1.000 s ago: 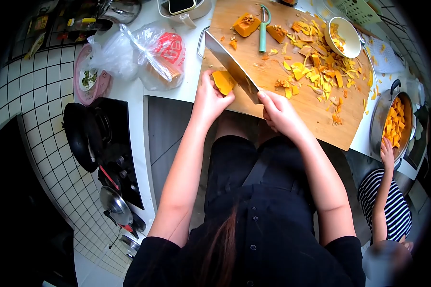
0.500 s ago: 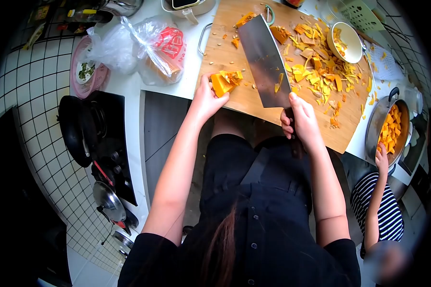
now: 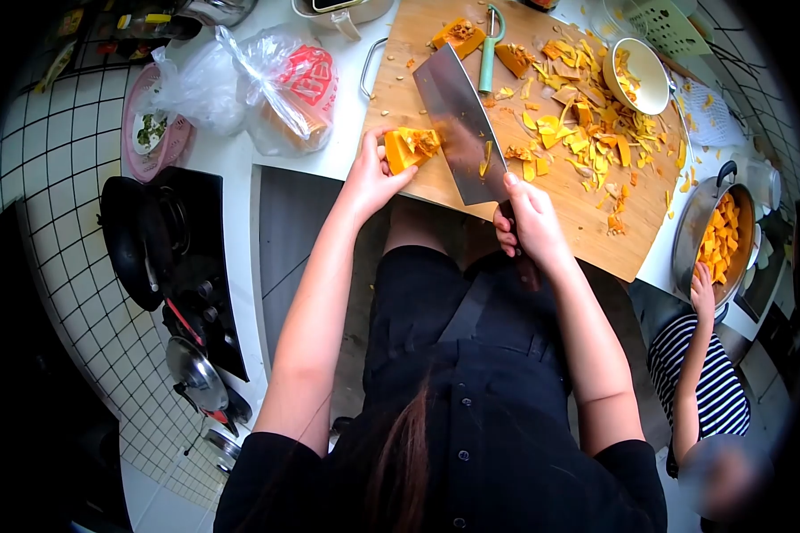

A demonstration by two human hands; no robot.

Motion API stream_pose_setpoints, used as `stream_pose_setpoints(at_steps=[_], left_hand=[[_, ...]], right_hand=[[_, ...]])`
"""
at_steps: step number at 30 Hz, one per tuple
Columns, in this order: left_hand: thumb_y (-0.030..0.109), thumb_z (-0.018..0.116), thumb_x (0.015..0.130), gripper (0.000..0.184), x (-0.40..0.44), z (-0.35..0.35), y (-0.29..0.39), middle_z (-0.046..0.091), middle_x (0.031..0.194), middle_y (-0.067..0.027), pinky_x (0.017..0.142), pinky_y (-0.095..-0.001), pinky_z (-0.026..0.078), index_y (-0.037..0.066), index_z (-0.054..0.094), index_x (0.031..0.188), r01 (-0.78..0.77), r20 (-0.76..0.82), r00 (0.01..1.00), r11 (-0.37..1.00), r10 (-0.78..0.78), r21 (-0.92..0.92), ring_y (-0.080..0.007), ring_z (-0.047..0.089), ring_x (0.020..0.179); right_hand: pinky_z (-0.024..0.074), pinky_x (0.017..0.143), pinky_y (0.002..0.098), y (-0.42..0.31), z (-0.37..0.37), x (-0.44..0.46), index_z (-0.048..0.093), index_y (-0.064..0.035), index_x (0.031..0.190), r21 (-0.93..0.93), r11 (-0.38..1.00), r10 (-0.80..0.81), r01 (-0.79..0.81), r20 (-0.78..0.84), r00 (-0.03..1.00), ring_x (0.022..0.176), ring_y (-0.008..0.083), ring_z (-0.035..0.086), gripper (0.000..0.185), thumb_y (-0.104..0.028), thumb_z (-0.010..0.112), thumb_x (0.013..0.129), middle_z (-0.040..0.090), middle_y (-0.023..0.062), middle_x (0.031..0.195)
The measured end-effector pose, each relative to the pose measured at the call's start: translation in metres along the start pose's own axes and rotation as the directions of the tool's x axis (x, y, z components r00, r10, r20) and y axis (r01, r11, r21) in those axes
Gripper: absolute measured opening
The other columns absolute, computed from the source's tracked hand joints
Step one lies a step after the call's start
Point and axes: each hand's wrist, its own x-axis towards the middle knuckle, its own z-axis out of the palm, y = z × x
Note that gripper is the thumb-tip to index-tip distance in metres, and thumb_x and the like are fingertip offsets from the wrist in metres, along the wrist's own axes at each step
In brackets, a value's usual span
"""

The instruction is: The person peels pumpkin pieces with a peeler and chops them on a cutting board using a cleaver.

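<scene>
The pumpkin chunk is in the left hand, at the near left corner of the board. Its seedy side faces the cleaver. The blade is just beside it; contact cannot be confirmed.

Edges: the board's near edge runs below both hands. Bare wood extends along that edge to the right, short of the peelings. A strip of tabletop separates the board from the plastic bags.

Left hand: clamped on the chunk, thumb on the near side, fingers around the left. Right hand: closed on the cleaver handle, blade slanting up and left over the board.

Farther out: the peeler lies between two pumpkin pieces. The bowl, holding scraps, is at the far right. Beyond the board, right, another person's hand is at the pot of pumpkin cubes.
</scene>
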Motion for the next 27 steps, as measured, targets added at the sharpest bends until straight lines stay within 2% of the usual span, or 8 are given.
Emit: stream_pose_setpoints(at_steps=[3, 6, 9, 12, 15, 21, 24, 27], left_hand=[[0.01, 0.071, 0.077, 0.067, 0.001, -0.001, -0.002, 0.061, 0.104, -0.0167, 0.077, -0.0266, 0.051, 0.003, 0.029, 0.129, -0.016, 0.017, 1.0, 1.0, 0.017, -0.023, -0.0159, 0.064, 0.09], [0.012, 0.069, 0.079, 0.066, 0.004, -0.002, -0.004, 0.058, 0.111, -0.0214, 0.082, -0.0315, 0.051, 0.003, 0.028, 0.13, -0.045, 0.044, 0.998, 0.998, 0.044, 0.036, -0.0255, 0.063, 0.098], [0.019, 0.066, 0.082, 0.074, 0.004, -0.001, -0.007, 0.055, 0.116, -0.0269, 0.087, -0.0372, 0.048, -0.001, 0.02, 0.137, -0.15, 0.044, 0.989, 0.954, 0.144, 0.261, -0.0363, 0.059, 0.105], [0.025, 0.063, 0.084, 0.084, 0.003, 0.006, -0.015, 0.052, 0.118, -0.031, 0.089, -0.0409, 0.047, -0.007, 0.009, 0.141, -0.261, 0.008, 0.955, 0.824, 0.297, 0.503, -0.0429, 0.056, 0.105], [0.026, 0.062, 0.085, 0.091, 0.002, 0.008, -0.012, 0.052, 0.116, -0.0323, 0.087, -0.0421, 0.047, -0.01, 0.001, 0.141, -0.201, 0.033, 0.974, 0.796, 0.222, 0.572, -0.0431, 0.057, 0.102], [0.026, 0.063, 0.085, 0.084, -0.001, 0.012, -0.012, 0.054, 0.11, -0.0319, 0.083, -0.0443, 0.048, -0.008, 0.008, 0.14, -0.208, -0.008, 0.964, 0.773, 0.266, 0.599, -0.0444, 0.057, 0.097], [0.029, 0.061, 0.086, 0.078, -0.004, 0.01, -0.007, 0.051, 0.117, -0.0315, 0.088, -0.044, 0.046, -0.002, 0.013, 0.139, -0.134, 0.002, 0.988, 0.843, 0.156, 0.521, -0.0446, 0.053, 0.106], [0.027, 0.062, 0.086, 0.074, -0.003, 0.012, -0.012, 0.053, 0.114, -0.0306, 0.086, -0.0443, 0.047, 0.001, 0.016, 0.138, -0.147, -0.025, 0.983, 0.851, 0.184, 0.504, -0.0446, 0.054, 0.104]], right_hand=[[0.0337, 0.035, 0.0232, 0.001, 0.002, 0.0, 0.042, -0.0081, 0.088, -0.01, 1.0, -0.004, 0.004, -0.006, 1.0, 0.04, 0.0081, 0.037, 0.036, -0.043, 0.039, 0.098, 0.04, 0.0007, 0.055], [0.0333, 0.035, 0.0234, 0.001, 0.003, 0.002, 0.042, -0.008, 0.088, -0.022, 1.0, 0.004, -0.005, -0.029, 1.0, 0.04, 0.0081, 0.037, 0.036, -0.042, 0.039, 0.098, 0.04, 0.0007, 0.055], [0.0328, 0.035, 0.0236, -0.001, 0.007, 0.004, 0.042, -0.008, 0.088, -0.022, 1.0, 0.018, -0.019, -0.045, 0.999, 0.04, 0.008, 0.036, 0.036, -0.042, 0.039, 0.099, 0.04, 0.0005, 0.055], [0.0323, 0.035, 0.0236, -0.003, 0.007, 0.006, 0.042, -0.0081, 0.088, -0.004, 1.0, 0.03, -0.03, -0.042, 0.999, 0.04, 0.0079, 0.035, 0.036, -0.042, 0.038, 0.099, 0.039, 0.0003, 0.054], [0.0319, 0.035, 0.0234, -0.002, 0.006, 0.006, 0.042, -0.0083, 0.089, 0.001, 0.999, 0.034, -0.034, -0.028, 0.999, 0.04, 0.0079, 0.035, 0.036, -0.043, 0.038, 0.099, 0.039, 0.0, 0.054], [0.031, 0.035, 0.0233, -0.006, 0.012, 0.012, 0.041, -0.0089, 0.089, 0.059, 0.996, 0.073, -0.072, -0.027, 0.997, 0.039, 0.0076, 0.033, 0.036, -0.043, 0.038, 0.099, 0.037, -0.0004, 0.055], [0.0307, 0.035, 0.0232, -0.008, 0.017, 0.015, 0.039, -0.0094, 0.087, 0.09, 0.992, 0.089, -0.085, -0.039, 0.995, 0.039, 0.0074, 0.032, 0.036, -0.043, 0.038, 0.098, 0.036, -0.0003, 0.054], [0.0302, 0.034, 0.0231, -0.007, 0.017, 0.018, 0.038, -0.0098, 0.085, 0.106, 0.991, 0.089, -0.086, -0.025, 0.996, 0.038, 0.0073, 0.032, 0.037, -0.044, 0.038, 0.098, 0.036, -0.0002, 0.054]])
